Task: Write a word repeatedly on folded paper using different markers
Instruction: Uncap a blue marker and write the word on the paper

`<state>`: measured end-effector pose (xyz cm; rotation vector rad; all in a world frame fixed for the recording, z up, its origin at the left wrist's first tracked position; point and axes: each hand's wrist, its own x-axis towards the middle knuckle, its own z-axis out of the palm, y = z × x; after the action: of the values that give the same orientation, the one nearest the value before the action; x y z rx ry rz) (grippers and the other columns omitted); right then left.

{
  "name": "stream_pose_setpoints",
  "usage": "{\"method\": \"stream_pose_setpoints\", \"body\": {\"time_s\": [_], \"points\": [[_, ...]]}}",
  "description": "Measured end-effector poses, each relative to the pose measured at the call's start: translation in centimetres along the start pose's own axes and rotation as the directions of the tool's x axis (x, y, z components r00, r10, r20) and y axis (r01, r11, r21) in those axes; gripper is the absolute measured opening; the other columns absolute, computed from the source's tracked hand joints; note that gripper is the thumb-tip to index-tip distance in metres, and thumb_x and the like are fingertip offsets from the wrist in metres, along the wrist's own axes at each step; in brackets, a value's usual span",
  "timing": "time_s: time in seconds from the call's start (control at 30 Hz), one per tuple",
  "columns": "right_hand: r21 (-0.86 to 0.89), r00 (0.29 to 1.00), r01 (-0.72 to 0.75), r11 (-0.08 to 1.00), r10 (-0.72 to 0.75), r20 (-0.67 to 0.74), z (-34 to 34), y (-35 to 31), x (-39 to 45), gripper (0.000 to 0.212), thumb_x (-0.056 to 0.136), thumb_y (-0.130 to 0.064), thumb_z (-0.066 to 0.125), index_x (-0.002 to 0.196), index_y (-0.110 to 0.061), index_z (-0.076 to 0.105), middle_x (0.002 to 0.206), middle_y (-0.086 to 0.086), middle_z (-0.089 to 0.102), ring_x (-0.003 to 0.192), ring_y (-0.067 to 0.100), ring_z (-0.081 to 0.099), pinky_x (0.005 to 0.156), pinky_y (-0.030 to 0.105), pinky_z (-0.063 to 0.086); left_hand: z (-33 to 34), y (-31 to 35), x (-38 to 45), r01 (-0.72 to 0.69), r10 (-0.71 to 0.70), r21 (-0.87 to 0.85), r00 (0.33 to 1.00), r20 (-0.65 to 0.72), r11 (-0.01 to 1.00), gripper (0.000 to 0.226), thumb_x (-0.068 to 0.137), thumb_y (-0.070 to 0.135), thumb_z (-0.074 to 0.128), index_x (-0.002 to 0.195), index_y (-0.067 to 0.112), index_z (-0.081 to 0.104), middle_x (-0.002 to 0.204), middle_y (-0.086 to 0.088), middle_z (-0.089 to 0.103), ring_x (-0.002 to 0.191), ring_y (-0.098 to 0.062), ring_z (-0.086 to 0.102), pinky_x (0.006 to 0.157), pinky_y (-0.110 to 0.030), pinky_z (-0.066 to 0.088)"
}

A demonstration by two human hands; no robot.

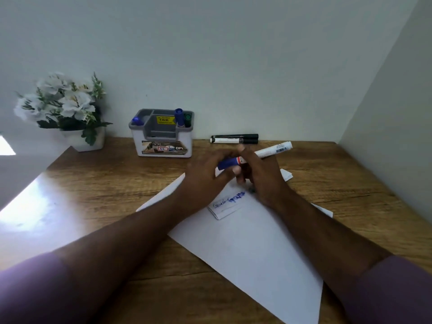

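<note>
Left hand (205, 169): fingers curled round the blue cap (225, 164) of a marker (268, 152). Right hand (259, 174): fingers grasping the marker's white barrel. Both forearms reach over the paper (245, 242) on the bench (117, 183).

Two hands meet over the desk, the left hand (205, 169) and right hand (259, 174) sharing one blue-capped white marker (268, 152); beyond the hands lie two black markers (235, 138) side by side; farther back and left of the hands stands one grey organiser (161, 146) holding three capped markers, two blue (178, 116) and one green (187, 119); under the hands lies one large white sheet (245, 242) bearing one small folded paper (225, 206); far left, one pot of white flowers (63, 106).
</note>
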<state>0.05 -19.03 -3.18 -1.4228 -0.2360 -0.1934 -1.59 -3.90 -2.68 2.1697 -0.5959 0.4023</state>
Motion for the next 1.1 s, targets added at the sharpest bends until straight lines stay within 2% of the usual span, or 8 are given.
{"method": "stream_pose_setpoints", "body": {"time_s": [0.13, 0.23, 0.37, 0.57, 0.7, 0.87, 1.0, 1.1], "points": [[0.04, 0.998, -0.033, 0.999, 0.03, 0.056, -0.4, 0.3, 0.3, 0.029, 0.085, -0.018, 0.07, 0.057, -0.021, 0.059, 0.051, 0.004, 0.059, 0.041, 0.017, 0.054, 0.041, 0.025, 0.044, 0.2, -0.1, 0.2, -0.06, 0.061, 0.086, 0.998, -0.017, 0.995, 0.016, 0.088, 0.034, 0.059, 0.101, 0.027, 0.065, 0.087, 0.013, 0.064, 0.079, -0.006, 0.052, 0.08, -0.034, 0.038], [0.06, 0.993, -0.106, 0.993, 0.102, 0.067, -0.7, 0.0, 0.4, 0.027, 0.088, -0.019, 0.066, 0.062, -0.012, 0.062, 0.052, 0.01, 0.064, 0.035, 0.02, 0.054, 0.04, 0.024, 0.043, -0.3, -0.3, 0.7, -0.06, 0.055, 0.053, 0.994, 0.1, 0.997, 0.015, 0.09, 0.031, 0.057, 0.079, 0.021, 0.058, 0.063, 0.013, 0.053, 0.058, -0.001, 0.047, 0.06, -0.015, 0.033], [0.153, 0.974, -0.206, 0.967, 0.188, 0.123, -1.1, -0.1, 0.5, 0.027, 0.092, -0.013, 0.057, 0.067, -0.003, 0.059, 0.052, 0.014, 0.064, 0.037, 0.021, 0.058, 0.038, 0.022, 0.047, -1.3, -0.2, 1.3, -0.009, 0.025, -0.057, 0.959, 0.281, 0.998, 0.024, 0.093, 0.033, 0.053, 0.07, 0.027, 0.057, 0.057, 0.007, 0.053, 0.05, 0.001, 0.048, 0.049, -0.011, 0.033], [0.404, 0.956, -0.267, 0.875, 0.293, -0.002, -2.0, -0.8, 1.1, 0.049, 0.094, -0.014, 0.049, 0.047, -0.011, 0.064, 0.046, 0.007, 0.063, 0.031, 0.016, 0.053, 0.033, 0.018, 0.039, -4.2, -0.5, 0.8, 0.161, -0.015, -0.291, 0.895, 0.446, 0.943, 0.024, 0.093, 0.027, 0.051, 0.09, 0.013, 0.07, 0.066, -0.006, 0.052, 0.06, -0.009, 0.047, 0.059, -0.019, 0.042], [0.51, 0.949, -0.206, 0.835, 0.297, -0.103, -2.1, -0.8, 1.3, 0.043, 0.091, -0.016, 0.054, 0.05, -0.016, 0.064, 0.044, 0.005, 0.062, 0.03, 0.013, 0.05, 0.033, 0.016, 0.036, -4.3, -0.9, 0.7, 0.198, -0.081, -0.358, 0.945, 0.316, 0.913, 0.025, 0.097, 0.012, 0.042, 0.108, 0.008, 0.065, 0.072, -0.008, 0.062, 0.062, -0.006, 0.054, 0.058, -0.014, 0.044], [0.494, 0.952, -0.245, 0.834, 0.303, -0.04, -1.7, -0.9, 1.0, 0.03, 0.088, -0.027, 0.063, 0.063, -0.016, 0.051, 0.042, 0.0, 0.054, 0.029, 0.008, 0.046, 0.031, 0.013, 0.025, -0.8, 0.2, 0.2, -0.033, 0.035, -0.018, 0.986, 0.161, 0.999, 0.027, 0.087, 0.01, 0.047, 0.072, 0.016, 0.068, 0.069, 0.009, 0.062, 0.064, -0.009, 0.054, 0.064, -0.019, 0.04], [0.461, 0.976, -0.211, 0.862, 0.212, 0.05, -0.9, -1.5, 1.0, 0.031, 0.081, -0.038, 0.065, 0.063, -0.014, 0.056, 0.036, -0.001, 0.045, 0.024, 0.005, 0.032, 0.032, 0.013, 0.02, -0.1, 0.1, 0.2, -0.15, 0.112, 0.115, 0.951, 0.29, 0.982, 0.02, 0.079, 0.046, 0.067, 0.096, 0.036, 0.069, 0.068, 0.026, 0.056, 0.067, 0.003, 0.053, 0.056, -0.008, 0.034], [0.464, 0.985, -0.17, 0.869, 0.141, 0.097, -2.8, -2.9, 1.4, 0.022, 0.086, -0.029, 0.062, 0.072, -0.014, 0.055, 0.038, -0.003, 0.044, 0.027, 0.003, 0.031, 0.037, 0.017, 0.017, 0.0, -0.7, 0.5, -0.074, 0.013, 0.118, 0.893, 0.45, 0.99, 0.045, 0.071, 0.06, 0.068, 0.113, 0.049, 0.057, 0.112, 0.017, 0.056, 0.1, -0.002, 0.053, 0.081, -0.026, 0.048]]}}
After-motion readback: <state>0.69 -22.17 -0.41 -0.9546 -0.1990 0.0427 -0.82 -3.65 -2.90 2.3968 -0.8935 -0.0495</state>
